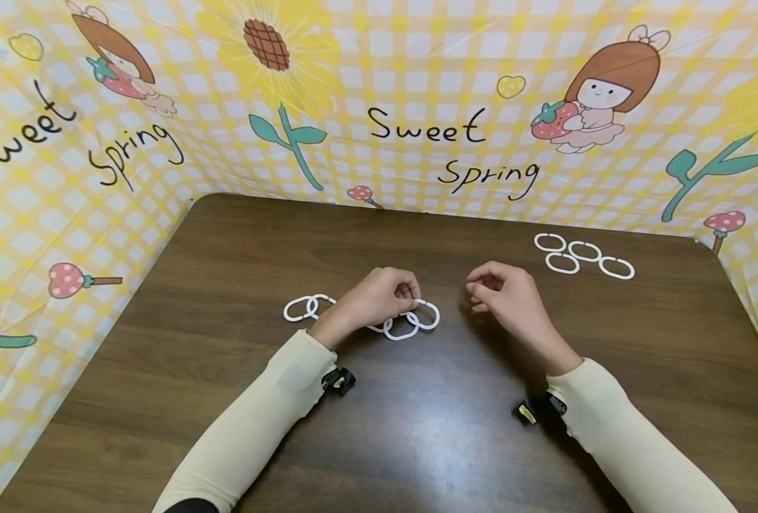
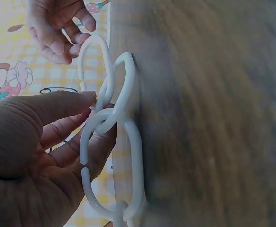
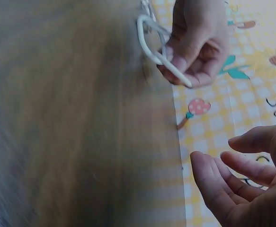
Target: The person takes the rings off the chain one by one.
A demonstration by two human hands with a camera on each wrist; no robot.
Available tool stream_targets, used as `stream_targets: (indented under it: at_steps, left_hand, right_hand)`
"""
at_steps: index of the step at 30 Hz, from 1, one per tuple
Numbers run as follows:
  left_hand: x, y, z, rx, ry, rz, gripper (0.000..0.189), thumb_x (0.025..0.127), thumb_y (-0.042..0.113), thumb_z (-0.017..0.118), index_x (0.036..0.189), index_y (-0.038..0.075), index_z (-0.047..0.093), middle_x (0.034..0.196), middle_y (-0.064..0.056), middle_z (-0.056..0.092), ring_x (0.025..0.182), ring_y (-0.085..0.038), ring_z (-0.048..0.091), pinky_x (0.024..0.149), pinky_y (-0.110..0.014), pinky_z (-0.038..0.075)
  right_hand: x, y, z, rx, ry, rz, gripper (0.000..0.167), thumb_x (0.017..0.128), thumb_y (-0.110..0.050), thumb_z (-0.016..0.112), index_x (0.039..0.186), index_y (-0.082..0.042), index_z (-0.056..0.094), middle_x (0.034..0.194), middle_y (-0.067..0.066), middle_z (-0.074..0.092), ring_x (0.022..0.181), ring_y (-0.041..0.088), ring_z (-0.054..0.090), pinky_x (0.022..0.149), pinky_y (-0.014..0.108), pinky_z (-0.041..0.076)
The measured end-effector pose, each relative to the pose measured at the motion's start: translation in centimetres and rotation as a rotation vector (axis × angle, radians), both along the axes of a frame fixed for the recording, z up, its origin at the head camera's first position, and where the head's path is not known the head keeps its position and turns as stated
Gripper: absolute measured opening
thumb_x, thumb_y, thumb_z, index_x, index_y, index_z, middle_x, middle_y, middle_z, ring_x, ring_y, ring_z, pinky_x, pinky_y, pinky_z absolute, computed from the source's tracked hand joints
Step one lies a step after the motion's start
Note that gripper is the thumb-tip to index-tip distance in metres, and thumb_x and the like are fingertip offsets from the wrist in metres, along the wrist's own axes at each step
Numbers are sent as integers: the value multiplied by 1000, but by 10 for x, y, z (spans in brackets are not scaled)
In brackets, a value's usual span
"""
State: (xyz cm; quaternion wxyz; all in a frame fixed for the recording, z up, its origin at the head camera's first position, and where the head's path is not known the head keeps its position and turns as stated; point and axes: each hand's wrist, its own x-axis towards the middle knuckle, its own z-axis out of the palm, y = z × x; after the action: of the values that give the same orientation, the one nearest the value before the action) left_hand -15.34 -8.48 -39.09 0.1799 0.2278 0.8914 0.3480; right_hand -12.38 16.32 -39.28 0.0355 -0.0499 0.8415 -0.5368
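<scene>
My left hand (image 1: pixel 379 296) pinches the end link of a chain of white plastic links (image 1: pixel 401 328) between thumb and fingertips. Each oval link has a small gap in one side, plain in the left wrist view on the link (image 2: pixel 137 165) hanging under the pinched one. Part of the chain is hidden beneath the left hand and wrist, and its far end (image 1: pixel 296 309) shows to the left. To the right of the chain's held end is my right hand (image 1: pixel 507 292), raised over the table with loosely bent fingers (image 3: pixel 209 184) and nothing between them.
Several loose white links (image 1: pixel 562 263) lie in a cluster at the back right of the brown wooden table (image 1: pixel 430 427). Behind and beside the table hangs a yellow checked cloth (image 1: pixel 417 85) with printed flowers and words. Each wrist carries a small black camera (image 1: pixel 338 381).
</scene>
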Motion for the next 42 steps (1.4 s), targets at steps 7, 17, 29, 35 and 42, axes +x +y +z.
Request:
stream_targets:
  at_steps: [7, 17, 29, 35, 42]
  left_hand:
    - [-1, 1, 0, 2, 9, -2, 4, 96, 11, 74, 96, 7, 73, 84, -1, 68, 76, -9, 59, 70, -22, 48]
    - [-1, 2, -1, -2, 10, -1, 4, 97, 11, 73, 95, 8, 73, 83, -2, 68, 75, -9, 59, 69, -22, 48]
    - [-1, 2, 0, -2, 13, 4, 3, 97, 9, 72, 94, 8, 72, 83, -2, 68, 76, -10, 59, 69, -21, 47]
    - [-2, 1, -1, -1, 15, 10, 3, 97, 9, 72, 96, 6, 73, 85, -3, 68, 78, -11, 60, 71, -21, 48]
    - [-1, -1, 0, 1, 22, 7, 4, 97, 9, 72, 98, 5, 73, 86, -4, 69, 79, -11, 61, 71, -22, 49]
  right_hand:
    - [8, -13, -4, -24, -23, 47, 14, 95, 2, 67, 106, 10, 70, 92, 26, 70, 75, 22, 72, 67, 34, 64]
    - [16, -28, -10, -95, -111, 95, 15, 95, 3, 67, 107, 11, 69, 95, 24, 73, 81, 24, 74, 69, 33, 64]
    - [18, -39, -15, -233, -214, 120, 24, 94, 7, 63, 117, 13, 64, 97, 22, 70, 79, 14, 70, 74, 36, 65]
    - [16, -43, -17, -269, -255, 115, 26, 93, 10, 61, 117, 16, 63, 96, 19, 70, 78, 13, 69, 74, 34, 65]
    - [16, -47, -18, -288, -280, 101, 26, 92, 11, 59, 117, 17, 63, 97, 20, 71, 78, 13, 70, 74, 31, 64]
